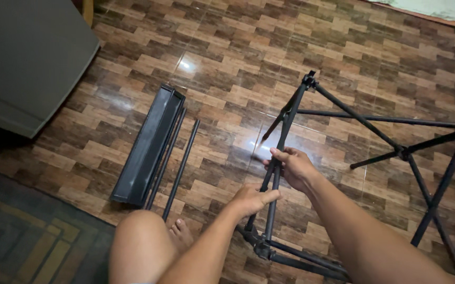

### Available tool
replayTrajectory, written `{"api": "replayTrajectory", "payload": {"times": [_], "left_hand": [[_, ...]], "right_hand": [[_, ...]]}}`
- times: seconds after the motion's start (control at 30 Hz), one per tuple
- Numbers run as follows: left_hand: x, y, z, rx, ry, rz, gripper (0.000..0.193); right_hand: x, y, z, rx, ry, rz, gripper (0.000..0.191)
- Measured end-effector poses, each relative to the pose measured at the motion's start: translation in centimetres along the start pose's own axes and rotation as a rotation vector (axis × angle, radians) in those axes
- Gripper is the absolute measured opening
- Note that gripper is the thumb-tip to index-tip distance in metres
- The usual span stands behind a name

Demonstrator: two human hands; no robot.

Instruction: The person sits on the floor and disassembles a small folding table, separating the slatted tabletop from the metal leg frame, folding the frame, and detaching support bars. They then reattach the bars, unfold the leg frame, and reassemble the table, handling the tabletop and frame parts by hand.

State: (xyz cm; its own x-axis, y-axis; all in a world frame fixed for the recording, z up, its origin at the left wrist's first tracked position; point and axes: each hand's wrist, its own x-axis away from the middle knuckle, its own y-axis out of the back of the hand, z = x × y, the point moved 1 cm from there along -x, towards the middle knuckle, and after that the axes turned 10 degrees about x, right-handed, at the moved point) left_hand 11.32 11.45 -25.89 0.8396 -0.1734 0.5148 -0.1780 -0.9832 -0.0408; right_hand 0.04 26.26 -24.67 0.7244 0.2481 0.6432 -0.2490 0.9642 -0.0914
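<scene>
Steadying the black folding metal frame (290,131), your right hand (293,167) wraps a closed grip around its upright rod; your left hand (251,200) clamps lower, bracing the joint.

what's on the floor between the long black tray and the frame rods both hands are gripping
In the head view, loose black rods lie beside the black tray; from them to the gripped frame rods, only bare tiled floor.

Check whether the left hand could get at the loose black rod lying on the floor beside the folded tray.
Probably yes: the left hand grips the frame tube, but only bare floor lies between it and the loose rod; it must let go first.
</scene>
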Motion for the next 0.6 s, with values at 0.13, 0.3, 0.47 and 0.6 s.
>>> {"api": "replayTrajectory", "payload": {"times": [0.13, 0.3, 0.47, 0.6], "left_hand": [[0.2, 0.0, 0.0, -0.045, 0.13, -0.005, 0.057], [0.5, -0.1, 0.0, 0.093, 0.096, 0.026, 0.053], [-0.5, -0.2, 0.6, 0.075, 0.103, -0.028, 0.061], [-2.8, -0.5, 1.4, 0.162, 0.03, 0.018, 0.066]], "right_hand": [[0.2, -0.1, 0.2, -0.009, -0.004, -0.012, 0.036], [0.6, 0.3, 0.5, 0.134, -0.023, 0.031, 0.053], [3.4, 4.5, 0.9, 0.421, 0.01, -0.074, 0.081], [8.0, 12.4, 1.5, 0.534, 0.111, -0.258, 0.076]]}}
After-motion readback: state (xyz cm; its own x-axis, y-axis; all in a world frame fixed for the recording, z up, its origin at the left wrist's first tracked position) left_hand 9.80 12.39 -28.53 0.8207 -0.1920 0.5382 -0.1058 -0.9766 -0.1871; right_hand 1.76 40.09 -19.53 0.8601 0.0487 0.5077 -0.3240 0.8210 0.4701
